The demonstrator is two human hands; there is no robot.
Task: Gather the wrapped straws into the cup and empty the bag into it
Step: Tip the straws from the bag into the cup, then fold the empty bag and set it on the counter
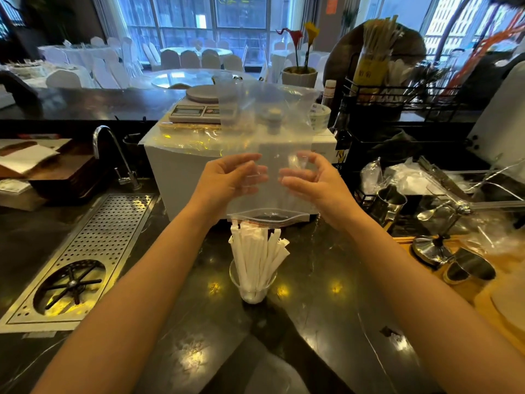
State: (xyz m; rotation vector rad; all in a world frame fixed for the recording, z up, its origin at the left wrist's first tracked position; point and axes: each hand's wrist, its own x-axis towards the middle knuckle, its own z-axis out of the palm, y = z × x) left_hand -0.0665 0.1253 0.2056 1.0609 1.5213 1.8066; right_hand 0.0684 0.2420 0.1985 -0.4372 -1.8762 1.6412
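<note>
From the head camera, the left hand (227, 177) and right hand (312, 180) hold a clear plastic zip bag (270, 143) upside down between them, fingers (250, 173) curled loosely against its sides, thumbs toward the camera. The bag's open zip mouth hangs just above the white paper-wrapped straws (255, 257), which stand bunched in a small clear plastic cup (252, 291) on the dark glossy bench (199, 322). Left of the cup lies a perforated metal drip tray (93, 251); behind the bag stands a white box (176, 177) carrying a digital scale (199, 109).
</note>
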